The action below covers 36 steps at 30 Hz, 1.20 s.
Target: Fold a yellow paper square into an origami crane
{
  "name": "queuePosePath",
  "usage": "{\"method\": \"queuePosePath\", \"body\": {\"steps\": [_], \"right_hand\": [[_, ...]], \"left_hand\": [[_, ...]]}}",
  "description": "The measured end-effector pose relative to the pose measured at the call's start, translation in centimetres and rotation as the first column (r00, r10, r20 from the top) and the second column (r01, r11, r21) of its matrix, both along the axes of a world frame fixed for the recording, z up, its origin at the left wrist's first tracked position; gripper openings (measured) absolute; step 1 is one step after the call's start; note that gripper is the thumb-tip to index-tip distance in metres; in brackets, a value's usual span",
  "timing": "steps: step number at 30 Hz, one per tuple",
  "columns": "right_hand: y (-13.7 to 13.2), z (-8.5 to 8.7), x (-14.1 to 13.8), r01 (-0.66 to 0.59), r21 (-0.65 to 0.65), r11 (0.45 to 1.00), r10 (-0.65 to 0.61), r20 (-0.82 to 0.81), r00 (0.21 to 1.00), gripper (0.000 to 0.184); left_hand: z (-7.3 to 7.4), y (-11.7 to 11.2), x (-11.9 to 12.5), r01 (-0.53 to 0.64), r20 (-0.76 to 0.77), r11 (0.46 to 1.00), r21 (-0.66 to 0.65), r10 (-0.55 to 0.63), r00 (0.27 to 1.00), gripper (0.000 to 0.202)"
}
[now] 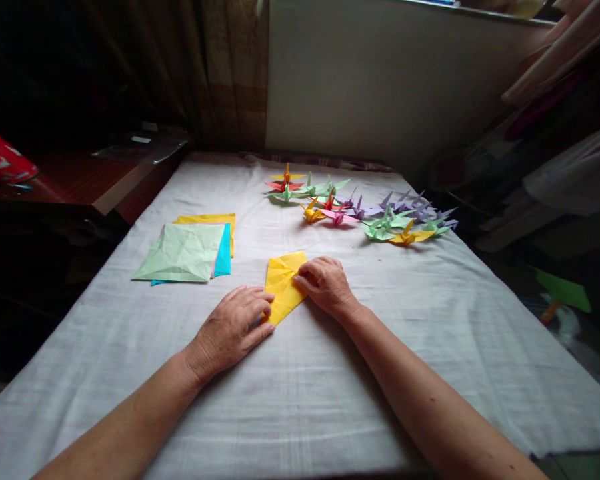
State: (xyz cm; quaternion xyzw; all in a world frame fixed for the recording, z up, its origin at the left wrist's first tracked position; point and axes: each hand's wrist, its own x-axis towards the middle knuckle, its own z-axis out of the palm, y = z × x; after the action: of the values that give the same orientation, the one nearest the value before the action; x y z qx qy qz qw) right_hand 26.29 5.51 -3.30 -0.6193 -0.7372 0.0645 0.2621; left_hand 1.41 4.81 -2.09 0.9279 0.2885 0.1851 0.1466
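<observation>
A folded sheet of yellow origami paper (283, 273) lies in front of me on the cloth, with creases meeting near its right edge. My left hand (235, 323) grips its lower left edge, the fingers bent over the paper and the thumb at the near corner. On the opposite side, my right hand (326, 283) is closed in a pinch at the right edge, its fingertips pressed onto the sheet. Part of that edge is hidden behind the right fingers.
Creased square sheets (187, 252) in pale green, blue and yellow are stacked to the left. Several folded paper cranes (340, 215) stand toward the back right. A white cloth (300, 413) covers the table. A dark wooden surface (75, 183) adjoins at left; hanging clothes (575, 170) border the right.
</observation>
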Motion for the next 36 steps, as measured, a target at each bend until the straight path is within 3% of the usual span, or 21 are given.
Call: {"method": "queuePosePath", "body": {"steps": [4, 13, 19, 28, 36], "right_hand": [[0.0, -0.1, -0.1, 0.015, 0.016, 1.000, -0.015, 0.008, 1.000, 0.010], [-0.2, 0.0, -0.6, 0.055, 0.028, 0.998, -0.056, 0.032, 0.998, 0.013], [-0.4, 0.0, -0.8, 0.089, 0.034, 0.995, -0.090, 0.018, 0.996, 0.010], [-0.5, 0.2, -0.8, 0.034, 0.055, 0.998, -0.035, 0.027, 0.999, 0.013], [-0.8, 0.6, -2.0, 0.154, 0.027, 0.988, -0.156, 0.105, 0.982, 0.027]], "left_hand": [[-0.3, -0.1, 0.0, -0.002, 0.008, 0.999, 0.045, 0.002, 1.000, 0.029], [0.4, -0.3, 0.3, 0.036, -0.077, 0.994, 0.102, -0.028, 0.997, 0.026], [0.1, -0.2, 0.7, 0.098, -0.074, 0.994, 0.056, -0.094, 0.993, 0.027], [0.2, -0.3, 0.9, 0.072, -0.097, 0.997, 0.040, -0.068, 0.993, 0.026], [0.1, -0.4, 0.8, 0.069, -0.100, 0.997, 0.037, -0.065, 0.993, 0.024]]}}
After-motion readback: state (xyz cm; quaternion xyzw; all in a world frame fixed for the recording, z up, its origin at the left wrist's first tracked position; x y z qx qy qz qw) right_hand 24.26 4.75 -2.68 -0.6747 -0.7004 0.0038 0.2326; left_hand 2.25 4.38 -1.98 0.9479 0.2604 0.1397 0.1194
